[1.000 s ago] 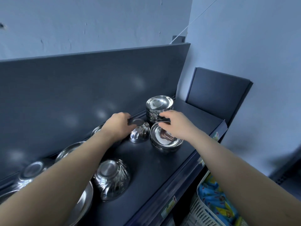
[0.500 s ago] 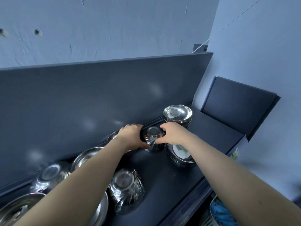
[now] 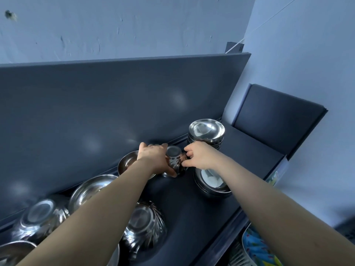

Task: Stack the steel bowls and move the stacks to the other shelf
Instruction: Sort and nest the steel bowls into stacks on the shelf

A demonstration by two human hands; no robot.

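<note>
Moved since 1 s ago: right hand [image 3: 201,157], off the low stack of wide flat steel bowls [image 3: 213,186] and over to the small shiny steel bowl w/ wavy sides [image 3: 173,160]. Same as 0.5 s ago: both hands at that small bowl.

Small bowl: upside down, flat bottom up, held btw the two hands near the back of the dark grey shelf [image 3: 201,217]. Can't tell if lifted or touching the shelf.

Left hand [image 3: 153,158]: curled round the bowl's left side, thumb low at the front, fingers over the back. Right hand: pinching the bowl's right side w/ bent fingers + thumb.

Just behind right hand: tall stack of round steel bowls [image 3: 206,132], open side up, near the back corner. Just under right wrist: the low stack, open side up.

Behind left wrist: round steel bowl [image 3: 125,164], open side up, partly hidden. Next along to the left: bigger shiny steel bowl [image 3: 90,189], open side up, partly under left arm. Nearer the front, btw the two arms: big wavy steel bowl [image 3: 144,227], upside down. Far left: another upside-down steel bowl [image 3: 42,215].

Behind all bowls: tall dark grey back board [image 3: 115,112], then pale blue wall [image 3: 134,25]. At shelf's right end: dark grey end board [image 3: 278,120]. Bottom right, lower down: white basket [image 3: 237,256] w/ bright blue patterned cloth [image 3: 257,250].
</note>
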